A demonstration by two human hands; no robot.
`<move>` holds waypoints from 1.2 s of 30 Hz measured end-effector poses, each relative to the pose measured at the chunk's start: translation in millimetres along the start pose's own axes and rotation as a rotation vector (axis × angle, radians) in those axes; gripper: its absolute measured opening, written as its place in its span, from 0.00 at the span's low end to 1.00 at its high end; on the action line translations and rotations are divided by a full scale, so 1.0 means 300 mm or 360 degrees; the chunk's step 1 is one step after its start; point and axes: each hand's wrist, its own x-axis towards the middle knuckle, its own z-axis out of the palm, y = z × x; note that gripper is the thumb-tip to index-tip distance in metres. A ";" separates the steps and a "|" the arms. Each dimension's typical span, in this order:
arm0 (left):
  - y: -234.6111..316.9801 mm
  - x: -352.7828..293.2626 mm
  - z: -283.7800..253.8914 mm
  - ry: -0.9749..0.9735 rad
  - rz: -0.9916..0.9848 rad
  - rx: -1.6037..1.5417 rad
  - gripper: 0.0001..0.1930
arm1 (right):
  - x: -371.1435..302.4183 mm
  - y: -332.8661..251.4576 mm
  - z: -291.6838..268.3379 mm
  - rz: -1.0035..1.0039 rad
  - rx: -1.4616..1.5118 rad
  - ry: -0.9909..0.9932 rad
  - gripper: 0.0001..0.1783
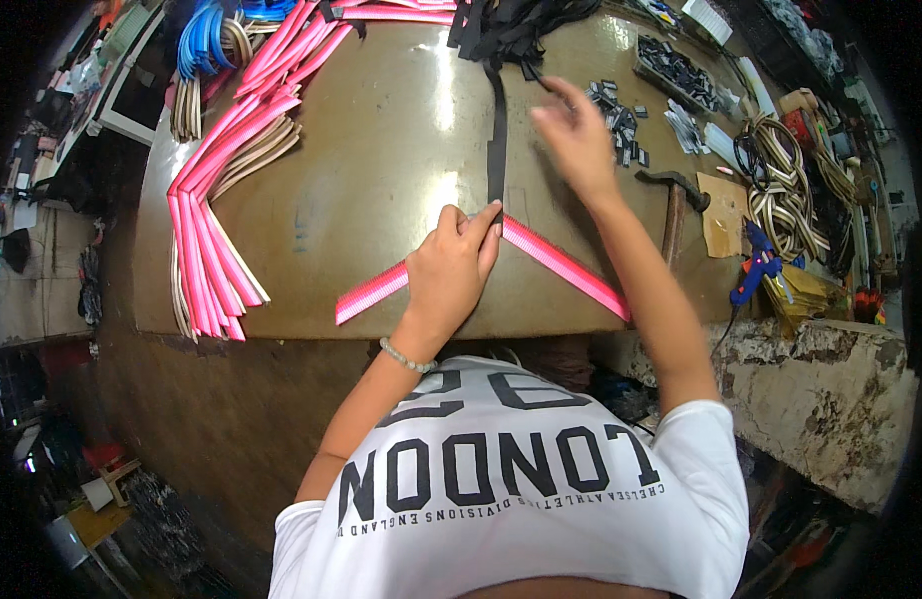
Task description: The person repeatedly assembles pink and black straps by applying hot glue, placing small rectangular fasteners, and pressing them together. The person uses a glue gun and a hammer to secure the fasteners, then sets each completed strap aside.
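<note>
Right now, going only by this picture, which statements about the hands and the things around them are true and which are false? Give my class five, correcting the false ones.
1. The left hand has pink strip showing on both sides of it. True.
2. The right hand is gripping the hammer. False: it is near the pile of black straps, away from the hammer.
3. A blue glue gun lies to the right of the hammer. True.
4. A beaded bracelet is on the right wrist. False: it is on the left wrist.
5. A bundle of pink strips lies on the table's left side. True.
</note>
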 end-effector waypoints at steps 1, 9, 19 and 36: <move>0.000 0.001 0.001 0.0014 -0.0006 -0.0037 0.13 | -0.019 0.004 -0.038 0.0097 0.0129 0.0191 0.26; -0.021 -0.005 -0.004 -0.0033 -0.0135 -0.0291 0.11 | -0.389 0.057 -0.425 0.0355 -0.1633 0.0300 0.24; -0.066 0.009 -0.012 0.0153 -0.0196 -0.0625 0.16 | -0.472 -0.184 -0.027 0.0211 -0.0885 -0.0519 0.18; -0.079 0.089 -0.113 -0.0400 0.0046 -0.0405 0.15 | -0.434 0.032 -0.393 0.0230 -0.1440 0.0556 0.24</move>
